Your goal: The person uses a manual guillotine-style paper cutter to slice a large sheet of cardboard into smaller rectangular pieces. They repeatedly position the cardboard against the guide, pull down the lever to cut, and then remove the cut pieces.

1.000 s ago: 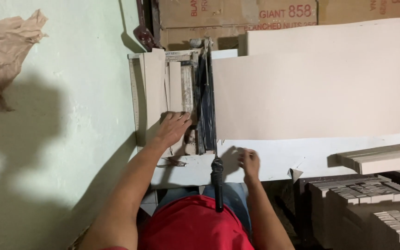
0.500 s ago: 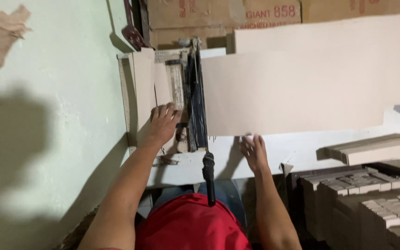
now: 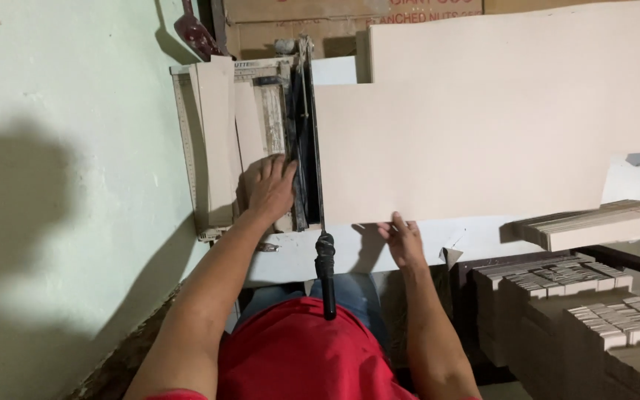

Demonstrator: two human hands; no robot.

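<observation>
Hands: L (image 3: 267,185) flat on cutter bed (image 3: 220,141), R (image 3: 403,241) fingertips open at card sheet (image 3: 483,126) edge.

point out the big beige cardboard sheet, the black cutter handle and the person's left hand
large flat beige cardboard sheet (image 3: 483,141): head view, middle of its face
black cutter lever handle (image 3: 326,270): head view, mid grip
left hand (image 3: 268,185): head view, back of the hand

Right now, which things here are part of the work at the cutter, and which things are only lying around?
In the work:
left hand on the cut strips
right hand at the large beige sheet
paper cutter, its black handle

Lying around:
cardboard boxes
stacks of cut pieces
</observation>
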